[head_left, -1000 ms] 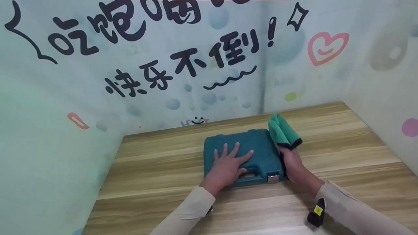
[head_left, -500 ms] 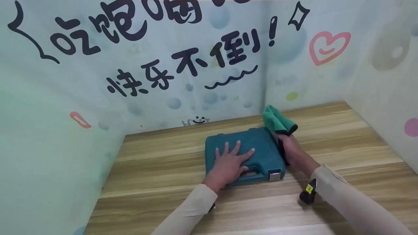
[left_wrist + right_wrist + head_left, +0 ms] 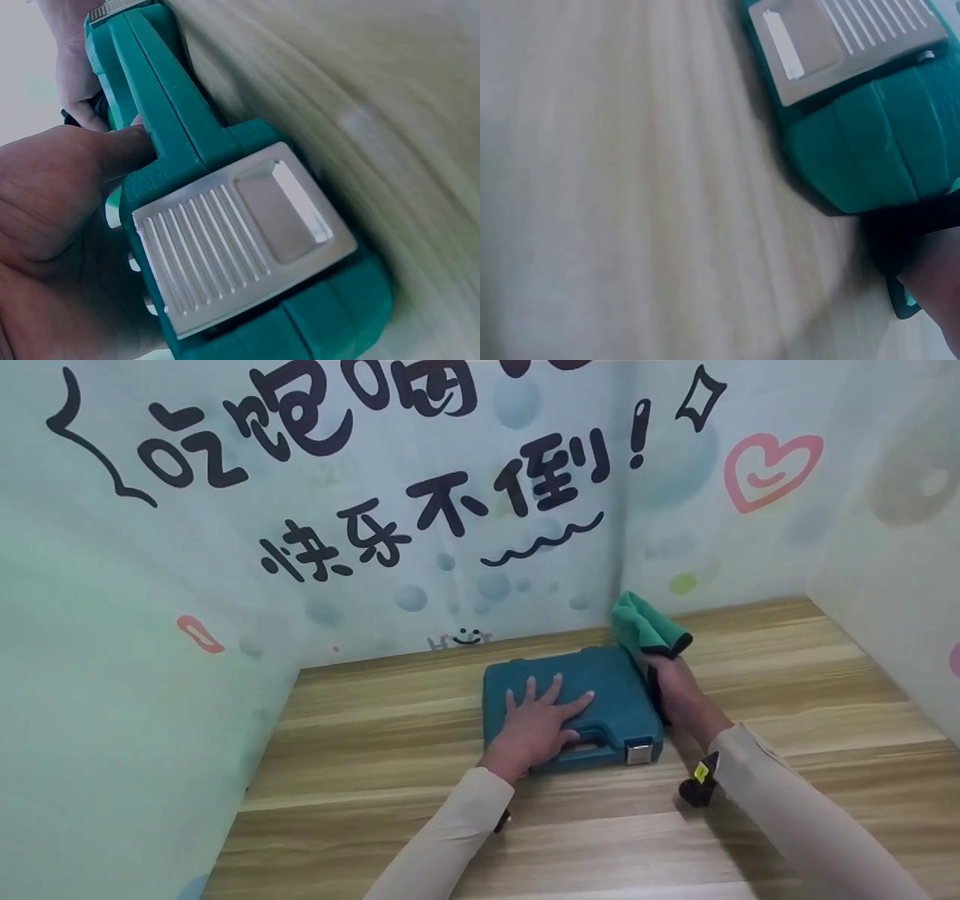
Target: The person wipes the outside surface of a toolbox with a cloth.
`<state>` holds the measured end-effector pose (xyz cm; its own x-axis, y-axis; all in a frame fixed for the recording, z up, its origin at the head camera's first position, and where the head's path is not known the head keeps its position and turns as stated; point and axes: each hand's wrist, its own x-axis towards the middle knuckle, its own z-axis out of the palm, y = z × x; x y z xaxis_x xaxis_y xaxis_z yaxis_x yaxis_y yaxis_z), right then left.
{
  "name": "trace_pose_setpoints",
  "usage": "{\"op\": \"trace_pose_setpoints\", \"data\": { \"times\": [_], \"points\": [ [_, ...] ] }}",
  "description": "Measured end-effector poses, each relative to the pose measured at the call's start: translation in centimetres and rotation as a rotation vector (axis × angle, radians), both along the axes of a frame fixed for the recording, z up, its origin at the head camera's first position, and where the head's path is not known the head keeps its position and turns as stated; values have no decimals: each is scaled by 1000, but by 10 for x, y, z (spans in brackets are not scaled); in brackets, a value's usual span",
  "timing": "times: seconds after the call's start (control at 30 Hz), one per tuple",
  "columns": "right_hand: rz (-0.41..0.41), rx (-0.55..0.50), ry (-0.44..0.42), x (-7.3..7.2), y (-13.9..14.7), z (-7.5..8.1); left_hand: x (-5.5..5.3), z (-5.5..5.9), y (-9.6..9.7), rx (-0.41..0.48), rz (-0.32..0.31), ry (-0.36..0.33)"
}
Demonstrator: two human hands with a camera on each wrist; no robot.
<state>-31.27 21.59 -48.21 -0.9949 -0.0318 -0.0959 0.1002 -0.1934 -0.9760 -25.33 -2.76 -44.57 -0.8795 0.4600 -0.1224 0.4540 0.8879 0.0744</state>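
Bracing the teal case (image 3: 619, 682) from above, the left hand (image 3: 531, 735) has its fingers straight and fanned wide across the lid, 4 of them pointing toward the far edge and the thumb down by the handle (image 3: 169, 97). The case lies flat on the wooden table (image 3: 375, 750), handle edge facing the person. That edge runs left to right; for a long axis, the outline looks so nearly square that I can't call it.

Over to the right side of the case, and here's the right hand (image 3: 686, 697) holding a green cloth (image 3: 646, 626) with black trim! The fingertips are hidden in the folds, so how each finger lies I cannot tell. The bunched cloth rises past the far right corner, its length pointing away from the person.

Now the relation I'd judge matters most: the right wall of the case sits immediately left of those gripping fingers, dark trim in between, apparently touching it. The right hand is clearly nearer that wall; the left sits well in from it, on the lid. In front, 2 metal latches flank the handle, the left latch (image 3: 247, 240) and the right latch (image 3: 638, 754), both looking closed down.
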Motion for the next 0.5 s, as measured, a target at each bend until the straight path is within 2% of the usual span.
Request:
{"op": "trace_pose_setpoints", "data": {
  "times": [0.23, 0.5],
  "points": [
    [-29, 4, -9, -10, -1, 0, -7, 1, 3, -6, 9, -3],
    [40, 76, 13, -10, 1, -2, -11, -1, 5, -2, 13, 1]
  ]
}}
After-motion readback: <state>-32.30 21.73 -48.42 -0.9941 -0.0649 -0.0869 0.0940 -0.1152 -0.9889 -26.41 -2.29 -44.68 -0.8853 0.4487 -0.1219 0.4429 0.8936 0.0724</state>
